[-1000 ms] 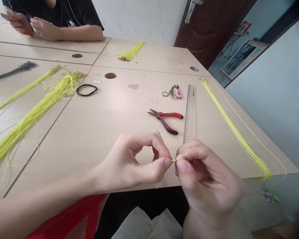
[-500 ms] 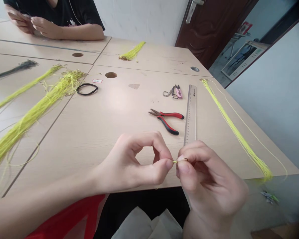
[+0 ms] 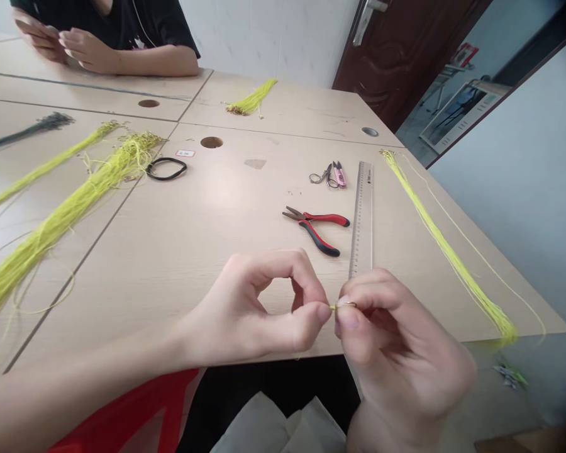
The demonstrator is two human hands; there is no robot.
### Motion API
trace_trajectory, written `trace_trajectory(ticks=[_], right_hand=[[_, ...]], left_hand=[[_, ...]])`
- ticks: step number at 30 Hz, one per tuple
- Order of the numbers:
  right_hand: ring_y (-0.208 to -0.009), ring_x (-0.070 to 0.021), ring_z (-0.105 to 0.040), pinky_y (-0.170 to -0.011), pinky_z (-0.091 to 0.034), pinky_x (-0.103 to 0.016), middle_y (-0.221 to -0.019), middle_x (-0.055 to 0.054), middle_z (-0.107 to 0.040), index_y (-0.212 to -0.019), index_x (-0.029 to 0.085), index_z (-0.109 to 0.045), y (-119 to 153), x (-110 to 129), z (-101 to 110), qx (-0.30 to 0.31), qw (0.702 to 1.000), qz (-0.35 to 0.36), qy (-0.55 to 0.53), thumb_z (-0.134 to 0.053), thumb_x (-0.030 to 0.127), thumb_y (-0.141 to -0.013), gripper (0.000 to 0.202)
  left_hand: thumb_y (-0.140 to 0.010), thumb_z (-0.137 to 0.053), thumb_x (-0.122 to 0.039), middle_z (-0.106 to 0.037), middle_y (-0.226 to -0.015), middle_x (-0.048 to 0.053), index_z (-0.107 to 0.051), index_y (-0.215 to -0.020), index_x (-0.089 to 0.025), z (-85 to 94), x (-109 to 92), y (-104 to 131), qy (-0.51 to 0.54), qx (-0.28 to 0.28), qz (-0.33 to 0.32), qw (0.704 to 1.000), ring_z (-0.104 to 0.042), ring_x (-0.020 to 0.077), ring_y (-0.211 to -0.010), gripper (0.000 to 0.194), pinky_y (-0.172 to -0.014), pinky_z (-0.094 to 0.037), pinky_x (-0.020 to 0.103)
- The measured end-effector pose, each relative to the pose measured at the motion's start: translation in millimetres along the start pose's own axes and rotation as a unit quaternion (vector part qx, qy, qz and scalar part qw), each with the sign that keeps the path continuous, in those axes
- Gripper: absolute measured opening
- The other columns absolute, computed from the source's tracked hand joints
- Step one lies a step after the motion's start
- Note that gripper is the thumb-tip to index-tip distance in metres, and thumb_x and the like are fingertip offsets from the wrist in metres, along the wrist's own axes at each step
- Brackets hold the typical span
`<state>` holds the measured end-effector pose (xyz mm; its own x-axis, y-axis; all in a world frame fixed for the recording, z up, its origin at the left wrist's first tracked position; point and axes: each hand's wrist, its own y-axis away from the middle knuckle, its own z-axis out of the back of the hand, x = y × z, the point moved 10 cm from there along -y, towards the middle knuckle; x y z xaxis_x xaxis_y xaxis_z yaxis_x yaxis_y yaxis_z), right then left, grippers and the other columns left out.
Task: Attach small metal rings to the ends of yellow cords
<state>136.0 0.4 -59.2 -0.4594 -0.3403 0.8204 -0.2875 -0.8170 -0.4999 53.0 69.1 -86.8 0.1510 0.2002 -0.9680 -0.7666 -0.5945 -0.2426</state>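
Note:
Near the table's front edge my left hand [image 3: 273,308] pinches a yellow cord [image 3: 332,307] between thumb and forefinger; only a short bit of the cord shows. My right hand [image 3: 396,346] is closed right beside it, thumb and forefinger gripping a small gold-coloured metal hook or clasp [image 3: 349,304] at the cord's end. Most of that metal piece is hidden by the fingertips. Beyond my hands lie red-and-black pliers [image 3: 318,220] with their jaws apart, and a clear ruler [image 3: 362,214] whose near end reaches my right hand.
Small scissors [image 3: 327,176] and pink thread snips [image 3: 339,174] lie behind the pliers. Yellow cord bundles [image 3: 66,220] cover the left; another bundle [image 3: 443,245] runs along the right edge. A black band [image 3: 166,168] lies near a table hole [image 3: 212,143]. Across sits a person [image 3: 113,38].
My hands hold almost the same pose, both still pinching the cord and its metal end. The whole view has shifted very slightly.

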Motion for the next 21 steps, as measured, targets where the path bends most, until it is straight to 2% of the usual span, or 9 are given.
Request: trace_trajectory(ticks=[6,11,17,19,21], right_hand=[[-0.059,-0.0085,-0.048,-0.05,-0.038,-0.022,-0.063,0.004,-0.05,-0.073,0.02,-0.053,-1,-1,-3,0.002,1.0,-0.002,-0.002,-0.057,0.004,-0.078,0.017],[-0.058,-0.0085,-0.047,-0.048,-0.037,-0.022,-0.063,0.003,-0.05,-0.07,0.019,-0.054,2,-1,3,-0.053,0.998,0.016,0.004,-0.056,0.008,-0.079,0.014],[-0.058,-0.0074,-0.048,-0.048,-0.038,-0.02,-0.064,0.003,-0.051,-0.071,0.018,-0.054,3,-1,2,-0.043,0.999,0.011,-0.007,-0.056,0.007,-0.078,0.014],[-0.054,-0.0077,-0.049,-0.045,-0.039,-0.021,-0.063,0.003,-0.052,-0.071,0.018,-0.056,2,-7,12,-0.057,0.998,0.008,-0.022,-0.055,0.008,-0.079,0.013],[-0.049,-0.0083,-0.049,-0.039,-0.038,-0.021,-0.06,0.003,-0.052,-0.07,0.018,-0.058,1,-19,37,-0.113,0.993,0.003,-0.029,-0.057,0.011,-0.08,0.011]], left_hand=[[-0.079,-0.057,-0.01,-0.053,-0.064,-0.005,-0.053,-0.068,-0.019,2.5,-2,0,-0.004,-0.004,-0.004,1.0,-0.049,0.0083,-0.063,0.014,-0.063,-0.042,0.023],[-0.079,-0.055,-0.008,-0.052,-0.065,-0.004,-0.053,-0.07,-0.017,1.0,-1,0,-0.006,0.001,-0.006,1.0,-0.049,0.0085,-0.063,0.013,-0.063,-0.042,0.022],[-0.08,-0.054,-0.007,-0.052,-0.067,-0.005,-0.052,-0.072,-0.017,-0.8,-1,-1,-0.007,0.025,-0.016,1.0,-0.048,0.0067,-0.065,0.013,-0.064,-0.041,0.02],[-0.079,-0.055,-0.008,-0.052,-0.068,-0.005,-0.052,-0.071,-0.016,-3.9,5,-2,-0.02,0.043,0.0,0.999,-0.049,0.0066,-0.065,0.013,-0.064,-0.041,0.019],[-0.077,-0.055,-0.006,-0.053,-0.068,-0.004,-0.051,-0.069,-0.016,-10.0,14,-2,-0.045,0.068,0.017,0.997,-0.049,0.0065,-0.065,0.013,-0.061,-0.04,0.018]])
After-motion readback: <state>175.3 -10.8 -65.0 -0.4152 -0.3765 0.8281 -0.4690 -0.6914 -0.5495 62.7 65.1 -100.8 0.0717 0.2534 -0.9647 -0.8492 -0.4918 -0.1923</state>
